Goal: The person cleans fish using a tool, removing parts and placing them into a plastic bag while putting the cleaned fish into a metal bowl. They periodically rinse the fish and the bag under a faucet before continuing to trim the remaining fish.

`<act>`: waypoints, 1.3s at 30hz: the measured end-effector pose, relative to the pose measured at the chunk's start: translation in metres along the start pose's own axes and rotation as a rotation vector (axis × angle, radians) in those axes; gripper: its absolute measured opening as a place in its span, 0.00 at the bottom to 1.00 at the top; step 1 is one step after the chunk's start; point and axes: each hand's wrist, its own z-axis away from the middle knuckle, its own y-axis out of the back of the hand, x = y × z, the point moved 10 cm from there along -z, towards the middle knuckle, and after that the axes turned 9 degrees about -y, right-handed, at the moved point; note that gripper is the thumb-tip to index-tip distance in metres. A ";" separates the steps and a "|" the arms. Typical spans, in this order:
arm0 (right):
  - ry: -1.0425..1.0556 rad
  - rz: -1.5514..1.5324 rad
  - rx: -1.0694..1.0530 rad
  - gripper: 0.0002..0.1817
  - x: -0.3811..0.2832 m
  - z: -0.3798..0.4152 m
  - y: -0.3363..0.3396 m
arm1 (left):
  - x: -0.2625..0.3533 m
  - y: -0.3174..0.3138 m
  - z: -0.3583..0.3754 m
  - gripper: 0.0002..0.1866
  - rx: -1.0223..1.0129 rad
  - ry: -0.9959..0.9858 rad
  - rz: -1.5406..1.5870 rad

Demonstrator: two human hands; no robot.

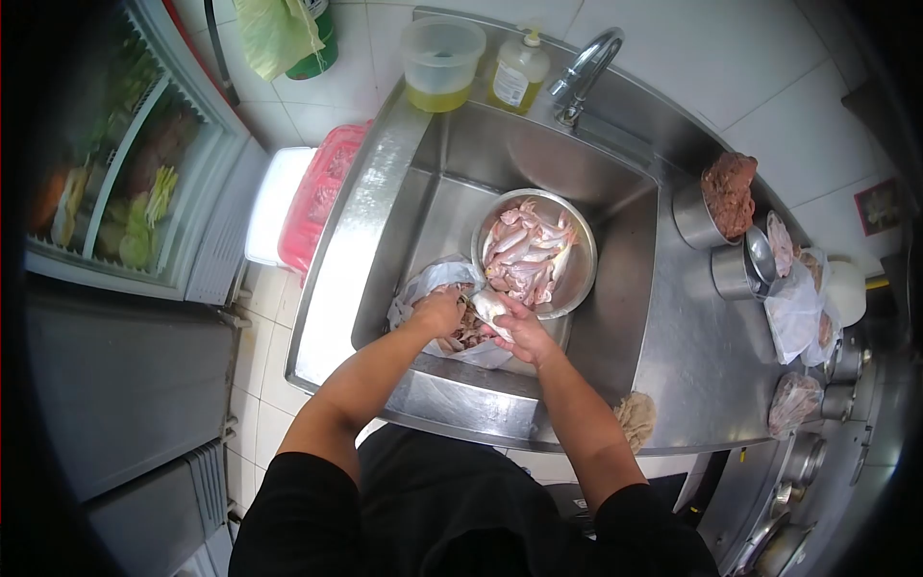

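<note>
The sink (608,337) is smooth bare metal with a dull, streaked sheen, and the counter (707,356) matches it with soft reflections. The tap (598,60) is bright, mirror-like chrome. A metal bowl (585,264) has a polished rim around wet, glossy pale pieces (527,252). The bag (409,306) is thin, crinkled translucent plastic. The tub (440,46) is smooth see-through plastic, as is the pump bottle (514,79). A tan cloth (636,420) looks rough and matt. The basket (324,188) seems to be shiny plastic, though lens blur softens its texture. Floor tiles (258,361) look smooth and glazed.
</note>
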 end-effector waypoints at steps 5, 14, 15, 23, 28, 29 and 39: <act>0.010 0.105 0.038 0.29 0.010 -0.018 0.011 | 0.045 0.013 0.016 0.19 -0.232 -0.104 0.006; 0.163 0.191 0.105 0.28 0.002 -0.026 0.012 | 0.011 0.002 0.006 0.17 -0.055 -0.024 0.051; 0.183 0.223 0.122 0.29 0.001 -0.027 0.012 | 0.020 -0.001 0.008 0.17 -0.092 -0.069 0.052; 0.131 0.306 0.186 0.34 0.002 -0.027 0.011 | 0.028 -0.010 0.011 0.19 -0.217 -0.104 0.084; 0.146 0.437 0.279 0.36 -0.002 -0.025 0.020 | 0.040 -0.007 0.019 0.18 -0.188 -0.207 0.070; 0.223 0.424 0.275 0.37 -0.001 -0.031 0.021 | 0.031 -0.003 0.016 0.17 -0.178 -0.142 0.070; 0.233 0.325 0.240 0.36 0.002 -0.030 0.023 | 0.033 -0.018 0.010 0.17 -0.177 -0.216 0.063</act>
